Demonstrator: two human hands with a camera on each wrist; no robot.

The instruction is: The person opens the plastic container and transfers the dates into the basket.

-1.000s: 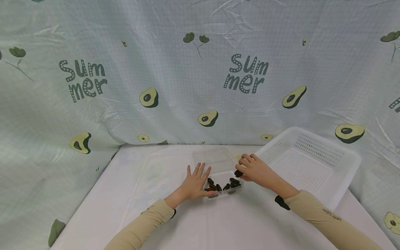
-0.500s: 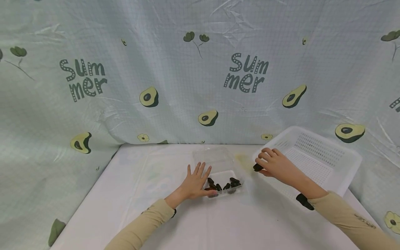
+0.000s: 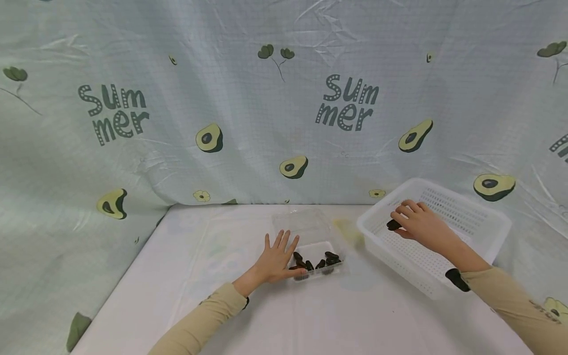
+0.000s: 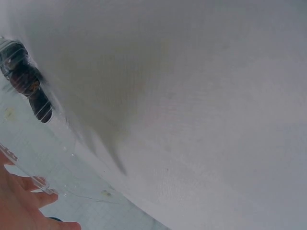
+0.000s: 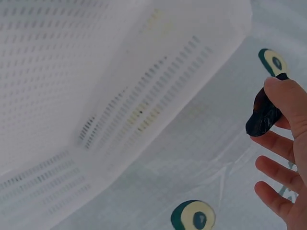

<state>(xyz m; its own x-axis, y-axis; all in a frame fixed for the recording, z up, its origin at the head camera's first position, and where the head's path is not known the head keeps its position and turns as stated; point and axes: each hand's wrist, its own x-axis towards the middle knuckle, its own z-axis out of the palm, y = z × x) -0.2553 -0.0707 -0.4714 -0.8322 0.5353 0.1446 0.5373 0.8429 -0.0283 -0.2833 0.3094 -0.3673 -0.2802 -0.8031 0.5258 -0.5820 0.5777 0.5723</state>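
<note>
In the head view a clear plastic box (image 3: pixel 317 248) lies on the table with several dark brown, glossy oblong dates (image 3: pixel 332 257) in it, and its lid is folded back behind it. My left hand (image 3: pixel 271 262) rests at the box's left side with fingers spread and the thumb along the front edge. My right hand (image 3: pixel 423 229) is above the left part of a white perforated basket (image 3: pixel 485 222), pinching one dark date (image 3: pixel 393 225) between thumb and fingers. The right wrist view shows that date (image 5: pixel 264 114) between thumb and index finger, the other fingers apart.
The basket stands at the table's right, its raised rim (image 3: pixel 399 190) facing the box. No date is visible inside the part of the basket in view. Behind the white-covered table (image 3: pixel 213 236) hangs a printed curtain (image 3: pixel 248 98).
My right hand has moved from above the box to the right, over the basket, carrying the date. The left hand has stayed at the box.
</note>
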